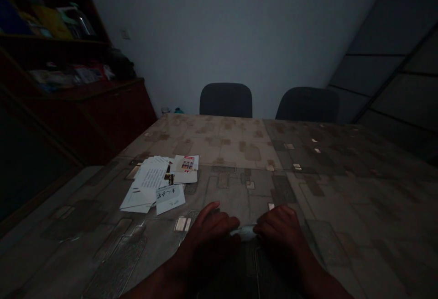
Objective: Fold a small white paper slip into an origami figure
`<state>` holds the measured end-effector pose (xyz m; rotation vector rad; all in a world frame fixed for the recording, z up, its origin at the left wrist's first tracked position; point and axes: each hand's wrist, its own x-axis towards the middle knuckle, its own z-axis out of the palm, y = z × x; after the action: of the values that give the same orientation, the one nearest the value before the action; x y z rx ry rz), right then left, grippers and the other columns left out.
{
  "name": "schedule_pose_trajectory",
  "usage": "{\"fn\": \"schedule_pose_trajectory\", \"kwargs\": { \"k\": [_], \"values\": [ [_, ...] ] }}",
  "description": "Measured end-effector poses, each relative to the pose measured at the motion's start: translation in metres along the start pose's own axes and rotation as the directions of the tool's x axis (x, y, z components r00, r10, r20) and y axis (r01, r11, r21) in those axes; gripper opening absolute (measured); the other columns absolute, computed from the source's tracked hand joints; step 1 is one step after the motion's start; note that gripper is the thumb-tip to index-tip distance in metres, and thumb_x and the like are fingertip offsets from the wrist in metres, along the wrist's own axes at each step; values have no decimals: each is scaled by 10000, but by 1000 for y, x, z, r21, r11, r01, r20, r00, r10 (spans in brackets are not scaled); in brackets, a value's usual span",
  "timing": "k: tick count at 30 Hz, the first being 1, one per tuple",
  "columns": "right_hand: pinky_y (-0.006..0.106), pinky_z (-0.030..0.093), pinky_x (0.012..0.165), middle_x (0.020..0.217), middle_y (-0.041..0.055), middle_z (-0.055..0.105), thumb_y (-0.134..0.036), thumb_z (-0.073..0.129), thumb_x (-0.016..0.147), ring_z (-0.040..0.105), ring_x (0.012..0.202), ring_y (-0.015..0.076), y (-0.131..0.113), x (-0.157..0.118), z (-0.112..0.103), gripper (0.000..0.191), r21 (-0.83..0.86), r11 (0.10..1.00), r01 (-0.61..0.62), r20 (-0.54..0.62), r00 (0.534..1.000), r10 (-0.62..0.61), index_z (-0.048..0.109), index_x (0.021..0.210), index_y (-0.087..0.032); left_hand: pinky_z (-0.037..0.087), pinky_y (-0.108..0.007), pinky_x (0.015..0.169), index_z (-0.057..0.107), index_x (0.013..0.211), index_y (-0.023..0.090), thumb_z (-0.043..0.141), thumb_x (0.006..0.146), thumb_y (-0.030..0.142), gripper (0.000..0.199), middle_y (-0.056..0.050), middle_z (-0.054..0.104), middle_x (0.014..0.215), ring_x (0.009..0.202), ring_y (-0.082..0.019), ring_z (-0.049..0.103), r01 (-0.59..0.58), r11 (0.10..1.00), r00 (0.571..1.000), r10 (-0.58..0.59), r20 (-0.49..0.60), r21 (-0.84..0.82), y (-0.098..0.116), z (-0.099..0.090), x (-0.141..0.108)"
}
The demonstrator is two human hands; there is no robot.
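Observation:
A small whitish object [247,232], perhaps rolled or folded paper, lies between my two hands at the near part of the patterned tabletop [236,198]. My left hand [215,233] grips its left end, with the fingers bent and the index finger raised a little. Its right end is pinched in the closed fingers of my right hand [282,228]. The light is dim, so the details of the object cannot be made out. Several white printed cards and papers [150,178] lie in a loose, overlapping pile to the left, beyond my left hand.
Two dark chairs [226,100] [308,104] stand at the table's far side, before a pale wall. A dark red cabinet [119,112] and shelves with bags and bottles are at the left. Grey panels [372,70] stand at the right.

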<state>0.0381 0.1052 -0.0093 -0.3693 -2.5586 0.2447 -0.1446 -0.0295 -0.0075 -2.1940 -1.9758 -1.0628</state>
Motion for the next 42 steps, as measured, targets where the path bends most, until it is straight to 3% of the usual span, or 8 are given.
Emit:
{"fn": "schedule_pose_trajectory", "kwargs": {
  "k": [6, 16, 21, 26, 31, 36, 39, 42],
  "values": [
    [347, 299, 846, 747, -29, 659, -35, 540, 792, 522, 747, 171, 8, -2, 7, 216, -34, 999, 42, -3, 999, -42, 614, 769, -237, 365, -543, 1018, 589, 979, 225, 600, 790, 117, 218, -33, 651, 1029, 927, -217, 596, -59, 978, 997, 46, 67, 200, -5, -3, 2],
    [366, 324, 859, 805, -24, 696, -59, 485, 843, 559, 770, 170, 1, 0, 8, 231, -25, 998, 64, 31, 998, -63, 612, 796, -246, 341, -577, 1015, 579, 1072, 196, 639, 681, 78, 413, -71, 646, 1081, 966, -255, 584, -54, 982, 992, 32, 123, 179, -8, 0, 1],
    [359, 303, 861, 810, -46, 703, -102, 514, 874, 563, 767, 158, 9, -3, 12, 201, 48, 990, 135, -65, 989, -132, 624, 815, -260, 301, -563, 1052, 597, 952, 215, 611, 724, 46, 284, -11, 666, 980, 907, -211, 605, -51, 991, 991, 34, 131, 128, -7, 3, 0],
    [372, 308, 872, 855, -36, 694, -104, 568, 827, 558, 796, 173, 6, -4, 9, 161, 80, 994, 79, 25, 996, -81, 629, 840, -252, 287, -561, 1058, 591, 852, 206, 615, 761, 62, 172, -1, 674, 963, 896, -201, 613, -44, 996, 992, 34, 118, 81, -7, 5, -1],
    [365, 335, 844, 843, -21, 682, -118, 582, 846, 548, 782, 172, 0, 1, 5, 144, 116, 991, 65, 1, 998, -65, 640, 879, -245, 346, -542, 1001, 601, 821, 202, 580, 784, 29, 178, -15, 670, 933, 854, -197, 607, -49, 996, 997, 45, 59, 69, -9, 5, 0],
    [330, 367, 729, 813, 26, 641, -90, 564, 868, 533, 768, 179, 4, 4, -7, 159, 62, 995, 83, -159, 985, -72, 639, 930, -216, 474, -371, 756, 578, 974, 199, 644, 797, 147, 196, -55, 649, 927, 863, -236, 607, 210, 973, 977, -208, 39, -94, -3, -4, 1],
    [314, 363, 683, 780, 28, 616, -83, 577, 850, 515, 728, 174, 6, 5, -12, 181, -20, 990, 142, -243, 960, -143, 636, 964, -211, 479, -297, 678, 532, 992, 204, 651, 796, 184, 231, -13, 661, 813, 735, -191, 633, 414, 850, 910, -402, 105, -326, 2, -5, 2],
    [302, 346, 652, 704, 8, 597, -68, 574, 832, 483, 662, 162, 2, 9, -13, 194, -94, 982, 163, -280, 942, -183, 651, 896, -234, 487, -250, 641, 524, 959, 209, 652, 761, 157, 242, 7, 686, 752, 694, -169, 657, 432, 737, 891, -438, 120, -520, 7, -5, 6]
  ]
}}
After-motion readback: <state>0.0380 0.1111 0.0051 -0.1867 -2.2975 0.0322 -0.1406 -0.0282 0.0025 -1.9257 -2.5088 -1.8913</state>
